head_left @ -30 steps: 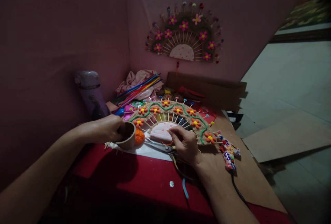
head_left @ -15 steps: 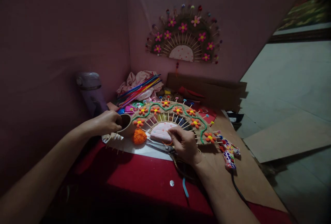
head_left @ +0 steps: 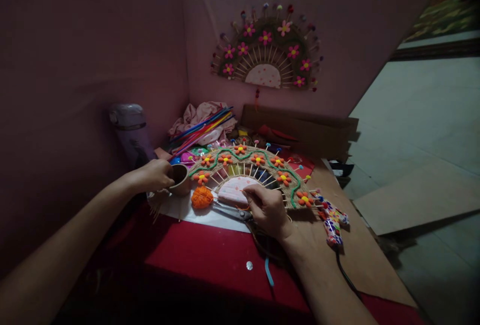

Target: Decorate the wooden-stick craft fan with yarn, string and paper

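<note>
My left hand (head_left: 155, 175) is closed at the near rim of a brown, round, hollow piece (head_left: 180, 185), a cup or a tape roll. Its fingertips are partly hidden. Thumb and fingers of my right hand (head_left: 268, 210) pinch together in front of the pale pink half-disc (head_left: 236, 190) of a twine fan decoration (head_left: 258, 157) with orange flowers. Whatever thin thing they hold is too small to make out. Between the hands sit a ball of orange yarn (head_left: 202, 197) and scissors (head_left: 234, 212), whose handles lie partly behind my right hand.
A purple bottle (head_left: 131, 135) stands at left, thin sticks (head_left: 159, 207) lie below my left hand. Pipe cleaners (head_left: 202, 130) rest on pink cloth behind. A patterned glue gun (head_left: 333, 222) with a cord lies at right on cardboard (head_left: 367, 265). A similar fan (head_left: 265, 50) hangs on the wall.
My left hand has shifted slightly left with the brown round piece, which now sits a little lower and more upright. My right hand has hardly moved.
</note>
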A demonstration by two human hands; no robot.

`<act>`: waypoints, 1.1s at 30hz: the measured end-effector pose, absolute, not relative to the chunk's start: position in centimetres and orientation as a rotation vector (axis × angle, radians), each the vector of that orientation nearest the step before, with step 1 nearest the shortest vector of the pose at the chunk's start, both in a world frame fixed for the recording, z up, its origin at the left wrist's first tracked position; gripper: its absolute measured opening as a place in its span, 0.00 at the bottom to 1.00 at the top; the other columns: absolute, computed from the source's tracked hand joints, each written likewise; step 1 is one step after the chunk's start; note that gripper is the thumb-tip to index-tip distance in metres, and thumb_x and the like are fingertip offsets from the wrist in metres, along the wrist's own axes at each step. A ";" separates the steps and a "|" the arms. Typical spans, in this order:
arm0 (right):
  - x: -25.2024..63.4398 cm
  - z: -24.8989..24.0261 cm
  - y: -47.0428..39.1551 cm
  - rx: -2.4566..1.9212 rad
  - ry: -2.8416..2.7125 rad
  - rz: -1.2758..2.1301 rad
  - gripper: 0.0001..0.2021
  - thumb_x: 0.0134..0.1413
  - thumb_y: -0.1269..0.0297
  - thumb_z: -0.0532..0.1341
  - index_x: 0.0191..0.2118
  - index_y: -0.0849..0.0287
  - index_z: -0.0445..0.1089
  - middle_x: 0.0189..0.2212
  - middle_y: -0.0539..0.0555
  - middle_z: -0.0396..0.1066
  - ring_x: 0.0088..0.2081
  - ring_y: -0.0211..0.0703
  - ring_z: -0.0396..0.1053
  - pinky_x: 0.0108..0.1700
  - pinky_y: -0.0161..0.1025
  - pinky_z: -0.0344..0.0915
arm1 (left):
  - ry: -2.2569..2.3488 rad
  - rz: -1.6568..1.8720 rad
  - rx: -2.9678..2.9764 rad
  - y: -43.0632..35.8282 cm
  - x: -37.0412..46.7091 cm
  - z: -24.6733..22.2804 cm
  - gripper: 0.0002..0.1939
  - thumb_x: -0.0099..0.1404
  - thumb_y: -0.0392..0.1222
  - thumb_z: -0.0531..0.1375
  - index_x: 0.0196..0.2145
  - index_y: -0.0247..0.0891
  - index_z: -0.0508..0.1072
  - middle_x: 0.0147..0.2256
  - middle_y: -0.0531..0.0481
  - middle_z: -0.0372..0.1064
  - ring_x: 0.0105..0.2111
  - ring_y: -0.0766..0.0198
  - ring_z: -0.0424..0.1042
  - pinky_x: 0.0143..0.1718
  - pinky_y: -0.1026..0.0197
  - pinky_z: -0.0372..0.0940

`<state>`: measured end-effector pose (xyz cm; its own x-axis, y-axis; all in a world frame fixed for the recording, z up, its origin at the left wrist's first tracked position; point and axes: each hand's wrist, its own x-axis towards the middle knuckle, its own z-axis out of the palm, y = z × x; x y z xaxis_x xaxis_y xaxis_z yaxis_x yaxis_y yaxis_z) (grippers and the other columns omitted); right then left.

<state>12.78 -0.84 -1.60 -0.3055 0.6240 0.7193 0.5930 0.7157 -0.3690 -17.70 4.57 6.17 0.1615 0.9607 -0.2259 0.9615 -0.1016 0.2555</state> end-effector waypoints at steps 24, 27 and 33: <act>12.8 -1.5 -0.8 -0.882 -2.040 -0.063 0.05 0.57 0.71 0.56 0.35 0.60 0.70 0.27 0.54 0.75 0.26 0.39 0.72 0.30 0.33 0.64 | 1.772 0.204 1.856 3.9 -17.4 4.4 0.06 0.46 0.40 0.55 0.18 0.36 0.69 0.16 0.51 0.65 0.18 0.64 0.65 0.18 0.65 0.55; 12.7 -1.4 -0.8 -0.878 -2.039 -0.074 0.06 0.57 0.71 0.56 0.34 0.60 0.70 0.25 0.54 0.74 0.23 0.37 0.70 0.28 0.33 0.62 | 1.838 0.168 1.933 4.0 -17.5 5.0 0.04 0.45 0.38 0.56 0.17 0.36 0.69 0.16 0.51 0.66 0.19 0.63 0.66 0.19 0.65 0.54; 12.6 -1.5 -0.9 -0.900 -1.985 0.045 0.05 0.57 0.70 0.57 0.34 0.60 0.70 0.26 0.54 0.74 0.26 0.39 0.71 0.30 0.33 0.63 | 1.942 0.149 2.066 4.7 -17.9 6.1 0.03 0.45 0.38 0.58 0.17 0.38 0.71 0.18 0.50 0.66 0.22 0.61 0.66 0.22 0.63 0.51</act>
